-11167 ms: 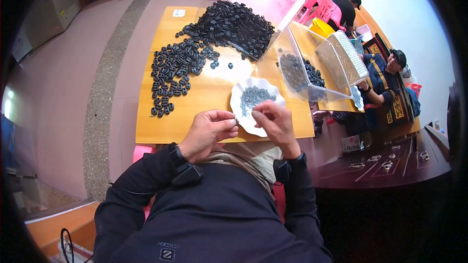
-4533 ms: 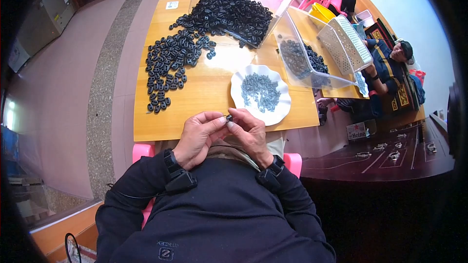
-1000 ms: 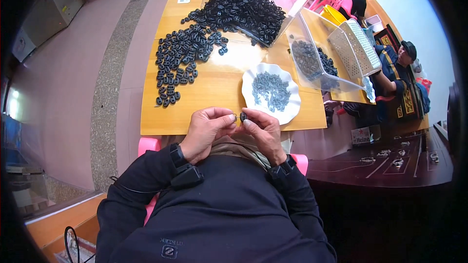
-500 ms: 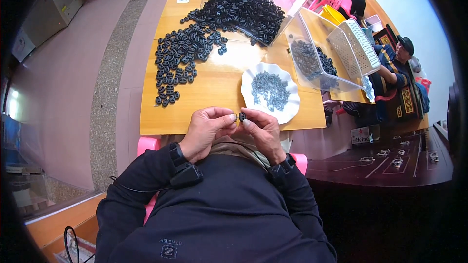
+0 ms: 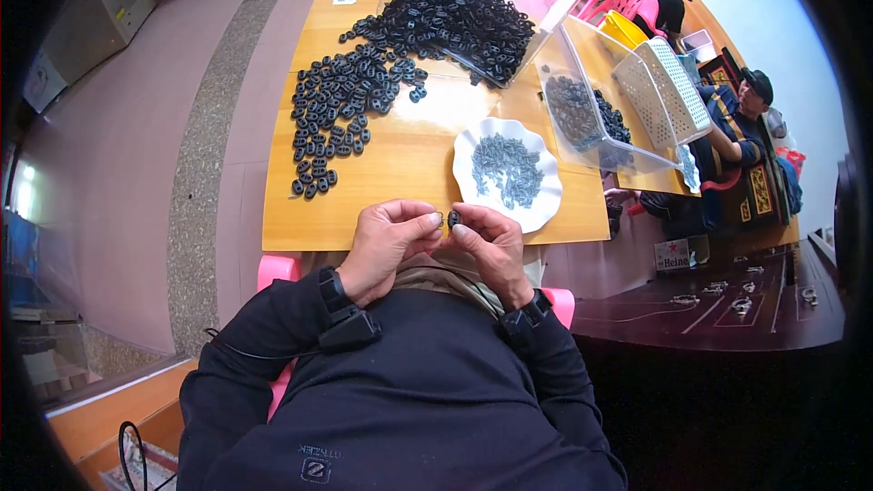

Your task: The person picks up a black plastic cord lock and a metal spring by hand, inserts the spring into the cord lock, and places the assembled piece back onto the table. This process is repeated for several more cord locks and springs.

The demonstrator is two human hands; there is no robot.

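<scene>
My left hand [image 5: 389,241] is closed in a pinch just past the table's near edge. At its fingertips is a tiny shiny piece, too small to make out. Close beside it, my right hand [image 5: 494,250] grips a black oval two-hole plastic piece [image 5: 454,218] between thumb and forefinger. The two hands' fingertips are a small gap apart. Beyond my right hand stands a white wavy-rimmed plate [image 5: 465,184] with a heap of small grey, spring-like pieces [image 5: 506,170]. Loose black two-hole pieces [image 5: 329,109] lie spread on the left of the wooden table [image 5: 400,155].
A clear bin [image 5: 546,32] lies at the back, black pieces [image 5: 459,27] spilling from it. Right of the plate, another clear bin [image 5: 596,82] holds more, beside a white perforated basket [image 5: 668,82]. A person [image 5: 732,127] sits at the right; a dark tabletop [image 5: 655,314] is nearer.
</scene>
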